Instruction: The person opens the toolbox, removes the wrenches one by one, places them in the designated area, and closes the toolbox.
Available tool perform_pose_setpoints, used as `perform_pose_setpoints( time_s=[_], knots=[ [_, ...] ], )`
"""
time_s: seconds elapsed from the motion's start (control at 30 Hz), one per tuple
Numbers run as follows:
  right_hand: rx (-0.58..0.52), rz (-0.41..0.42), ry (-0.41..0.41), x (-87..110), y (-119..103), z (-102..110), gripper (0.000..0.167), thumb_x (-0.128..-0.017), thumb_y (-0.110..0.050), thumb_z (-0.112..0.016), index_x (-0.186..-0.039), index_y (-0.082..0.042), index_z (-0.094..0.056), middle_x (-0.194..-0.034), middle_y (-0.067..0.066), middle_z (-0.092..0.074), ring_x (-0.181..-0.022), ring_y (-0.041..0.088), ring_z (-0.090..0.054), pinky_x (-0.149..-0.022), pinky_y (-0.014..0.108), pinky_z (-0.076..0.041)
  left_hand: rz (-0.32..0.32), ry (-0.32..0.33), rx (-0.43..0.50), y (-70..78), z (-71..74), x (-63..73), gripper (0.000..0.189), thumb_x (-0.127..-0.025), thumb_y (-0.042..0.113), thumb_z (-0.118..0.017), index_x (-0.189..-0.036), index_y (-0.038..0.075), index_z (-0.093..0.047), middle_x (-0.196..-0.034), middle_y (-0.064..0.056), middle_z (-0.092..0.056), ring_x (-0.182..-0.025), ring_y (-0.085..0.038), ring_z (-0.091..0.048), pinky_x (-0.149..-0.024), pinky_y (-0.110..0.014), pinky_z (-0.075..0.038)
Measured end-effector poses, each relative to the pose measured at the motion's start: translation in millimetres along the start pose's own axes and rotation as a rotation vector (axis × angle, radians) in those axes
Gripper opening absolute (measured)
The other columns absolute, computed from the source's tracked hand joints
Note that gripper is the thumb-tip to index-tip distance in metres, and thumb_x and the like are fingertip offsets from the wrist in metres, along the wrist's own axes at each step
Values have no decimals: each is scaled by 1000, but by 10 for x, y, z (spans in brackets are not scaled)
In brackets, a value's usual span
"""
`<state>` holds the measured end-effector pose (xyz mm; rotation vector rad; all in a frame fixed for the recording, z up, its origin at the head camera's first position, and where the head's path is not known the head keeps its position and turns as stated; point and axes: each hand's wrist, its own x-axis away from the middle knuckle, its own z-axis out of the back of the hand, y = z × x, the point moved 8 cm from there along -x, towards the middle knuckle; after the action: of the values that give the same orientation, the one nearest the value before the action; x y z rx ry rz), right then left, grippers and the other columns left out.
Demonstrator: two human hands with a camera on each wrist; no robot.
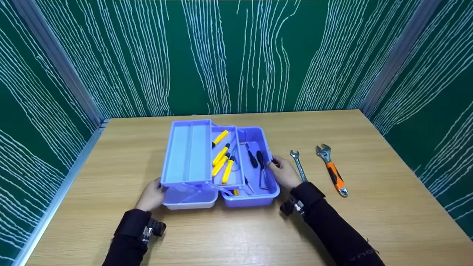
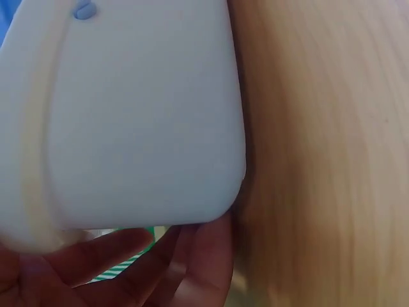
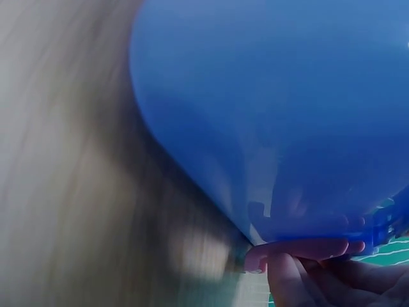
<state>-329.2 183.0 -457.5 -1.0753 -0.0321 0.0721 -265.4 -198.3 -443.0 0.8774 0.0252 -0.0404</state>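
Observation:
A purple toolbox [image 1: 253,201] stands unfolded on the table, its stepped trays spread to the left. My left hand [image 1: 152,194] holds the lid half [image 1: 190,205] at its left side; in the left wrist view its fingers [image 2: 204,262] lie against the end of the pale plastic. My right hand [image 1: 284,173] grips the right wall of the box; the right wrist view shows fingers [image 3: 291,278] at a small tab [image 3: 300,248] on the blue-looking wall. Several yellow-handled tools [image 1: 228,170] lie in the middle tray, and black-handled tools [image 1: 260,159] in the deep base.
A small open-end wrench [image 1: 298,165] lies just right of my right hand. Farther right is an adjustable wrench [image 1: 334,175] with an orange and black handle. Green panels with white lines [image 1: 251,55] stand around the wooden table [image 1: 229,240].

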Motion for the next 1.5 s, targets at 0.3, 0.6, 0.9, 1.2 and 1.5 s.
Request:
perform_pose_setpoints(
  time_s=[0.3,0.6,0.9,1.2,1.5],
  knots=[
    [10,-7,-1,-2,3,9,42,-101,-13,-46,-137,9,-49,-124,27,-62,-117,34,-57,-104,47,-46,98,-41,33,41,72,-20,47,-99,8,-33,-142,-10,-42,-141,-31,-48,-132,-46,-45,-113,-56,-33],
    [11,-16,0,-3,23,10,44,-101,-13,-47,-138,9,-47,-125,26,-61,-118,34,-57,-104,47,-45,181,-72,96,190,187,-3,53,-103,24,-39,-149,-2,-34,-145,-31,-45,-130,-46,-48,-110,-57,-38],
    [0,24,10,10,1,11,38,-100,-10,-48,-132,11,-53,-118,28,-63,-112,34,-60,-100,45,-48,188,-82,122,423,286,4,68,-103,40,-39,-151,-7,-25,-152,-31,-34,-141,-46,-33,-117,-57,-25],
    [-9,-1,8,-9,-4,26,41,-100,-13,-48,-135,9,-51,-123,27,-62,-118,36,-57,-104,47,-45,118,-21,117,775,331,41,69,-103,41,-41,-153,-2,-23,-153,-26,-36,-140,-39,-39,-116,-52,-32],
    [-7,-13,-7,-4,12,12,43,-101,-14,-47,-138,9,-48,-128,28,-59,-123,38,-55,-107,48,-44,-55,86,182,1079,244,112,66,-102,37,-47,-154,3,-25,-149,-27,-40,-128,-37,-50,-105,-56,-44]
  ],
)
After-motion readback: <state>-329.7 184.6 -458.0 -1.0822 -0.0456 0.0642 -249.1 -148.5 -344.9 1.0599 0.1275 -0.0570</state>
